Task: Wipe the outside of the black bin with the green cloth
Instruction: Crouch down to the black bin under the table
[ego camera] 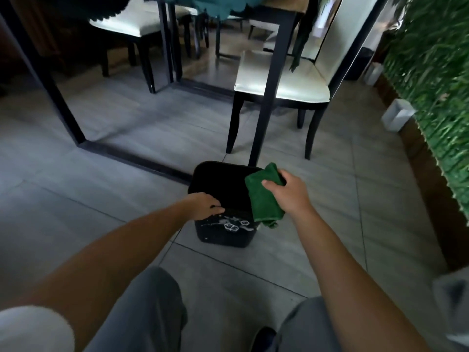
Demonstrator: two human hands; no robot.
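We see open grey tiled floor (101, 199) left of the square black plastic bin (223, 235) and in front of it. Just behind it stand a black metal table leg (264, 118) and a white-cushioned chair (279, 82); a green foliage wall (431, 85) closes the right.

A home dining area: a dark-framed table (269, 80) stands on grey floor tiles (106, 189), cream-seated chairs (281, 85) are tucked around it, and a green plant wall (431, 72) runs alongside.
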